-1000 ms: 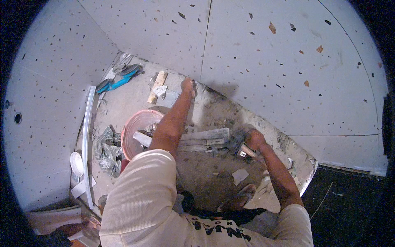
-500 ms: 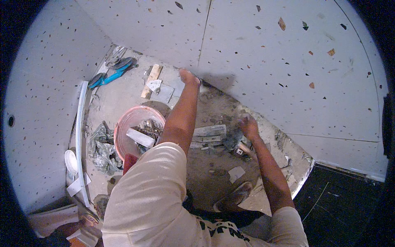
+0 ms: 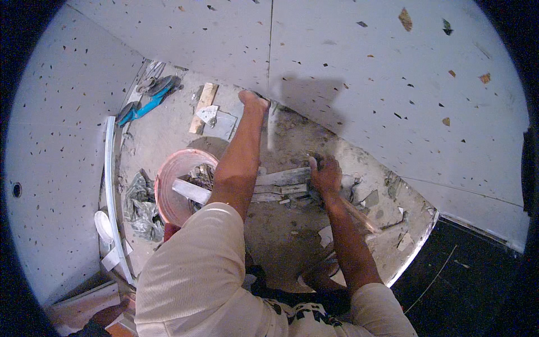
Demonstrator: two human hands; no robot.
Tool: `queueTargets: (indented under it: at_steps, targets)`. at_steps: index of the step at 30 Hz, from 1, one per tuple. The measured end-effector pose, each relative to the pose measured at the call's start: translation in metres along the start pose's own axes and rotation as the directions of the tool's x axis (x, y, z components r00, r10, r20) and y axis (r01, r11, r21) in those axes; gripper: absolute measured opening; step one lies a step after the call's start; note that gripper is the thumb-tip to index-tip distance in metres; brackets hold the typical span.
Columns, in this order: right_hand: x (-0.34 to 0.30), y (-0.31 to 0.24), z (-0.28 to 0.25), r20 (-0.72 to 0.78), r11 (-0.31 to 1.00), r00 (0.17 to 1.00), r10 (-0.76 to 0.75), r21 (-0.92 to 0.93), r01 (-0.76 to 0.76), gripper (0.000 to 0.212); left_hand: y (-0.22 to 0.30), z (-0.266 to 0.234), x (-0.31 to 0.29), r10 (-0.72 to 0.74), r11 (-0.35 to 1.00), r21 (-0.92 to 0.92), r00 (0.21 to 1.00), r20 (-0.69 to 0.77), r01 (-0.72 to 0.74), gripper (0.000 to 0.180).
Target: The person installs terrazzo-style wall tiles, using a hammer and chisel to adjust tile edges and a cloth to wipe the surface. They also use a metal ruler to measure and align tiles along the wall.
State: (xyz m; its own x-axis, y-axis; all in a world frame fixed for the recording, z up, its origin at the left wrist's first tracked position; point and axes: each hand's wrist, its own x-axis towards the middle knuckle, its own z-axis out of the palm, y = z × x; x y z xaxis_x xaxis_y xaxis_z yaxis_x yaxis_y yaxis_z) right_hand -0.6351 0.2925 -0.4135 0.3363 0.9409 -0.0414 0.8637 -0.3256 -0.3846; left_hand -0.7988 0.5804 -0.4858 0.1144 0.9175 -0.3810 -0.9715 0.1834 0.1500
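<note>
My left hand [image 3: 254, 101] reaches to the foot of the speckled wall [image 3: 359, 67], at a vertical panel joint. Its fingers are turned away, so what they hold, if anything, is hidden. My right hand [image 3: 327, 175] hovers over the floor at the right end of several stacked grey strips [image 3: 283, 178]. Thumb and fingers stand apart there, with nothing visible between them. Just right of that hand, a wooden handle [image 3: 359, 215] lies beside grey rubble. A pale streak, whose nature I cannot tell, runs on the floor below my left hand.
A pink bucket [image 3: 164, 191] with debris and a white strip [image 3: 191, 191] stands by my left arm. Further left lie crumpled plastic [image 3: 140, 205], a long white profile [image 3: 110, 174] and a blue-handled tool [image 3: 149, 105]. A wooden batten [image 3: 203, 108] lies beyond the bucket. Dark flooring [image 3: 449, 269] begins at right.
My right hand has moved left, from beside the rubble to the end of the grey strips. The wooden handle shows more fully. My left hand stays at the wall's foot; the view has shifted slightly.
</note>
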Motion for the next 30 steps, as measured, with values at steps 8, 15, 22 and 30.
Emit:
queueTargets:
  at_steps: [8, 15, 22, 30]
  targets:
    - [0.005, 0.011, 0.002, 0.095, 0.998, 0.993, 0.067, 0.003, -0.067, 0.036, 0.001, -0.013, 0.010, -0.146, 0.984, 0.072, 0.971, -0.187, 0.162, 0.049]
    - [0.001, 0.025, 0.007, 0.084, 0.996, 0.992, 0.091, 0.016, -0.093, 0.034, -0.017, -0.023, 0.021, 0.008, 0.997, 0.083, 0.996, -0.089, -0.001, 0.038]
    - [-0.001, 0.022, 0.012, -0.049, 0.997, 0.998, 0.037, 0.076, -0.033, 0.034, -0.008, 0.006, -0.004, 0.100, 0.995, -0.016, 0.994, -0.043, -0.101, 0.053]
    - [0.005, 0.008, 0.003, 0.050, 0.999, 0.997, 0.052, 0.006, -0.052, 0.039, -0.001, 0.007, 0.005, 0.042, 0.999, -0.019, 0.999, -0.023, -0.043, 0.052]
